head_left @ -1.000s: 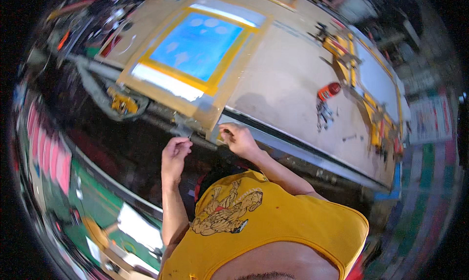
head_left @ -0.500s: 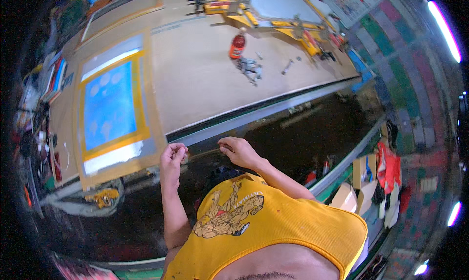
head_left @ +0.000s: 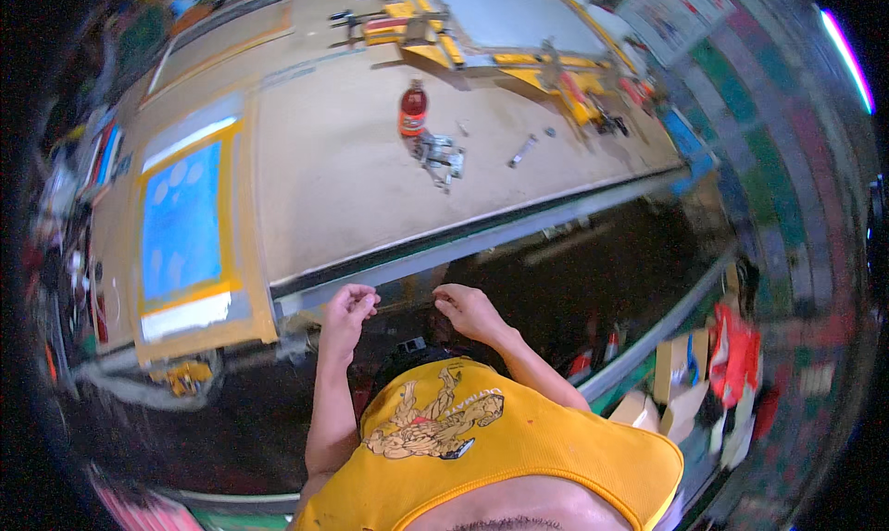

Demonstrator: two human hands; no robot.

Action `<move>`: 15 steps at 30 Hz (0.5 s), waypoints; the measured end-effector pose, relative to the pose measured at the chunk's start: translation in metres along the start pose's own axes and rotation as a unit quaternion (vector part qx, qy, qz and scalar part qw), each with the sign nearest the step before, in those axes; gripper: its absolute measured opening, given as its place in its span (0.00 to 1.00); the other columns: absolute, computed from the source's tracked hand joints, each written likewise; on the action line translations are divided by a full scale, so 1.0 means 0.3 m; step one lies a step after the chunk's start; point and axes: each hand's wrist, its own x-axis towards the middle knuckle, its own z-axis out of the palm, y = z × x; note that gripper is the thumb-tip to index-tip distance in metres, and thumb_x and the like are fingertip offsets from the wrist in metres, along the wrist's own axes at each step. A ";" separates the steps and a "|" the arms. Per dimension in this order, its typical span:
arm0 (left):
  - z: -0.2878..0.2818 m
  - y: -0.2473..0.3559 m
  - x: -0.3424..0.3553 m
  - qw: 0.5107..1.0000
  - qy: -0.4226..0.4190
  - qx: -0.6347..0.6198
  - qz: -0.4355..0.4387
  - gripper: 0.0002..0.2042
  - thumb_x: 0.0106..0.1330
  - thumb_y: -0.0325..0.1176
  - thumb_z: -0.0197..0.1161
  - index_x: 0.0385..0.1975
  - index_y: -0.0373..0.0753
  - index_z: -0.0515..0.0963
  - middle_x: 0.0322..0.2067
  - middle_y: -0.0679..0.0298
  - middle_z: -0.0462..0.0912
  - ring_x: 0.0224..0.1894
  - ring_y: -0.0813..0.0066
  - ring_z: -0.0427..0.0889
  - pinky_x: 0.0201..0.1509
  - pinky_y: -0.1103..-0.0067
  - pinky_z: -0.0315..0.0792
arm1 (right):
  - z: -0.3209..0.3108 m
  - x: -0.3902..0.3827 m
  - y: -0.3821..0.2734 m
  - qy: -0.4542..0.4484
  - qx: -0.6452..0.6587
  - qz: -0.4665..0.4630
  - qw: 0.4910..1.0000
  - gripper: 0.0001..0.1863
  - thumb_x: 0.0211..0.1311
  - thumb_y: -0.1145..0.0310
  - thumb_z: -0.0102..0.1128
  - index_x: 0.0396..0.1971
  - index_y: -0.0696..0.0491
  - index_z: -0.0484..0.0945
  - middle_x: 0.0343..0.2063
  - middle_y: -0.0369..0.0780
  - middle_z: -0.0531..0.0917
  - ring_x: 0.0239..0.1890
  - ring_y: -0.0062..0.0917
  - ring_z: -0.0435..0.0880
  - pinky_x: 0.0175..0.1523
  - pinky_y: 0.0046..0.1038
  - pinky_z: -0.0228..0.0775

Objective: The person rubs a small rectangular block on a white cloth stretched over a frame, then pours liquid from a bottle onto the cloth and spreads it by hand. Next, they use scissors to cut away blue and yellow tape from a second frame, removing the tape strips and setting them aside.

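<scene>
My left hand (head_left: 346, 322) is held in front of my body, just off the near edge of the table (head_left: 343, 188). Its fingers are curled in, with thumb and forefinger close together. Level with it, a short gap to the right, my right hand (head_left: 470, 312) has its fingers bent inward and pinched toward the left hand. Whatever either pinch may hold is too small or hidden to make out. Neither hand touches the table. Farther up the tabletop stands a bottle of red liquid with an orange label (head_left: 413, 112), and a small heap of metal pieces (head_left: 439, 157) lies beside it.
A screen-printing frame with a blue mesh panel (head_left: 183, 225) lies at the left. At the back, yellow clamps (head_left: 421, 40) hold a pale framed screen (head_left: 519, 17). A small bar-shaped piece (head_left: 523, 151) lies right of the bottle. Open cardboard boxes (head_left: 681, 374) stand low at the right.
The view has swung, so the table, bottle and blue frame sit farther left. Both hands appear slightly lower and to the right in the picture, still pinched and apart.
</scene>
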 end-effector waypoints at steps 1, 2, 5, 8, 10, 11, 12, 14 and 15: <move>0.019 -0.015 0.002 1.000 0.009 -0.006 0.006 0.06 0.68 0.29 0.60 0.40 0.37 0.79 0.35 0.65 0.83 0.35 0.80 0.79 0.43 0.81 0.73 | -0.018 0.010 0.016 -0.005 0.003 -0.010 1.000 0.16 0.66 0.64 0.58 0.48 0.58 0.79 0.43 0.51 0.84 0.47 0.47 0.82 0.54 0.40 0.74; 0.035 -0.021 0.001 1.000 0.020 -0.013 0.011 0.06 0.68 0.29 0.60 0.40 0.37 0.79 0.35 0.65 0.83 0.36 0.79 0.79 0.43 0.81 0.73 | -0.034 0.024 0.031 -0.012 0.006 -0.021 1.000 0.16 0.66 0.64 0.58 0.48 0.57 0.79 0.43 0.51 0.84 0.47 0.47 0.82 0.54 0.40 0.74; 0.079 -0.024 -0.036 0.998 0.059 -0.020 0.018 0.06 0.68 0.30 0.61 0.41 0.37 0.79 0.34 0.67 0.82 0.36 0.80 0.78 0.43 0.81 0.73 | -0.071 0.075 0.055 -0.066 0.001 -0.043 0.997 0.16 0.66 0.65 0.60 0.49 0.57 0.79 0.42 0.51 0.84 0.44 0.45 0.84 0.50 0.38 0.76; 0.102 -0.030 -0.107 0.993 0.112 -0.034 0.018 0.07 0.68 0.29 0.62 0.42 0.36 0.79 0.33 0.68 0.81 0.36 0.81 0.77 0.43 0.82 0.72 | -0.068 0.126 0.073 -0.122 -0.005 -0.075 0.990 0.15 0.65 0.67 0.61 0.49 0.58 0.79 0.40 0.51 0.85 0.40 0.43 0.86 0.46 0.37 0.77; 0.099 -0.054 -0.157 0.987 0.147 -0.059 0.038 0.07 0.68 0.29 0.61 0.42 0.36 0.79 0.34 0.67 0.81 0.36 0.81 0.77 0.42 0.83 0.72 | -0.042 0.167 0.082 -0.139 -0.002 -0.148 0.979 0.14 0.64 0.69 0.62 0.47 0.58 0.79 0.40 0.51 0.84 0.39 0.42 0.86 0.46 0.37 0.78; 0.088 -0.074 -0.184 0.983 0.165 -0.074 0.040 0.06 0.69 0.28 0.61 0.42 0.35 0.79 0.34 0.66 0.82 0.36 0.80 0.77 0.42 0.82 0.72 | -0.026 0.182 0.066 -0.158 -0.018 -0.168 0.973 0.14 0.65 0.69 0.61 0.48 0.58 0.79 0.39 0.50 0.85 0.39 0.38 0.86 0.45 0.34 0.78; 0.077 -0.092 -0.215 0.977 0.193 -0.076 0.043 0.06 0.69 0.28 0.61 0.42 0.35 0.79 0.35 0.66 0.82 0.36 0.80 0.78 0.42 0.82 0.72 | -0.023 0.193 0.016 -0.175 -0.034 -0.186 0.966 0.14 0.66 0.70 0.61 0.48 0.59 0.79 0.38 0.48 0.86 0.39 0.34 0.87 0.44 0.31 0.78; 0.050 -0.118 -0.274 0.966 0.240 -0.077 0.052 0.06 0.69 0.28 0.61 0.42 0.35 0.79 0.35 0.66 0.83 0.35 0.80 0.78 0.42 0.82 0.72 | 0.014 0.214 -0.025 -0.193 -0.030 -0.232 0.953 0.13 0.66 0.71 0.61 0.49 0.59 0.78 0.37 0.47 0.86 0.38 0.29 0.87 0.43 0.28 0.78; 0.035 -0.127 -0.300 0.959 0.261 -0.093 0.054 0.06 0.69 0.28 0.61 0.42 0.35 0.79 0.34 0.66 0.82 0.35 0.80 0.77 0.42 0.82 0.72 | 0.049 0.225 -0.038 -0.197 -0.009 -0.258 0.946 0.13 0.66 0.71 0.62 0.49 0.59 0.78 0.36 0.46 0.86 0.37 0.29 0.87 0.42 0.28 0.77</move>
